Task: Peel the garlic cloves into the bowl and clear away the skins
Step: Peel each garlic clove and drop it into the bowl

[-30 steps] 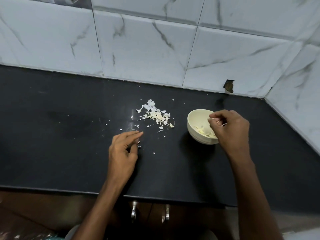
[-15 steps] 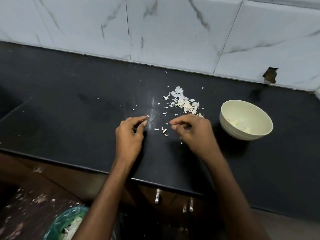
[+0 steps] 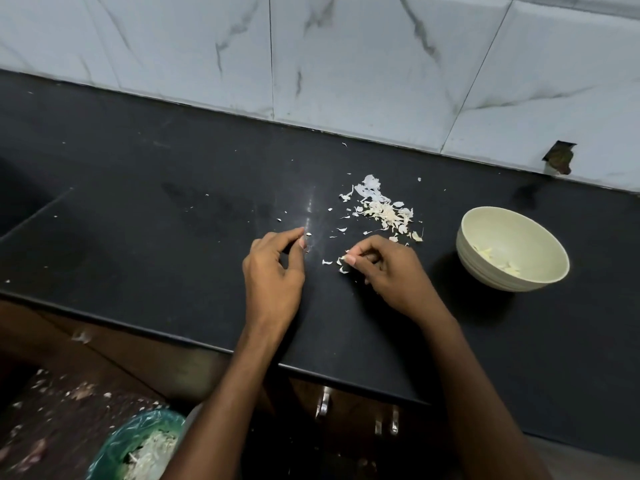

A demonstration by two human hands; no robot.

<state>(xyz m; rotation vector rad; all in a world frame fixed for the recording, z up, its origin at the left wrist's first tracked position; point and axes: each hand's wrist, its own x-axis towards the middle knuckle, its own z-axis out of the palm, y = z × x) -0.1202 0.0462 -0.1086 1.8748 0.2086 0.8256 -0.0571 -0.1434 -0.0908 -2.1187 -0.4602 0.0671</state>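
The fingers point(image 3: 349, 260) of the right hand point(image 3: 391, 275) are curled, thumb and forefinger pinching a few scraps of garlic skin point(image 3: 343, 262) against the black table point(image 3: 138, 220), which reads as gathering the strays one pinch at a time. The left hand point(image 3: 273, 271) sits just beside it at nine o'clock, fingers bent and thumb brought toward the forefinger tip over a tiny flake point(image 3: 308, 234); whether it actually grips that flake is too small to tell. Both hands work low and close together, probably because the scraps are thin, light and easily scattered, so they must be nipped rather than swept. The main pile of skins point(image 3: 384, 211) lies at one o'clock from the right hand, near but apart, with loose bits strewn between. The cream bowl point(image 3: 474, 251) stands at three o'clock, well clear of the pile, holding pale peeled cloves point(image 3: 498, 259), likely kept aside so that skins do not fall in. Below the table edge, at seven o'clock, a bin lined with a green bag point(image 3: 138, 441) already holds skins, placed where a handful can be dropped. The peeling looks done; clearing is the step in hand.
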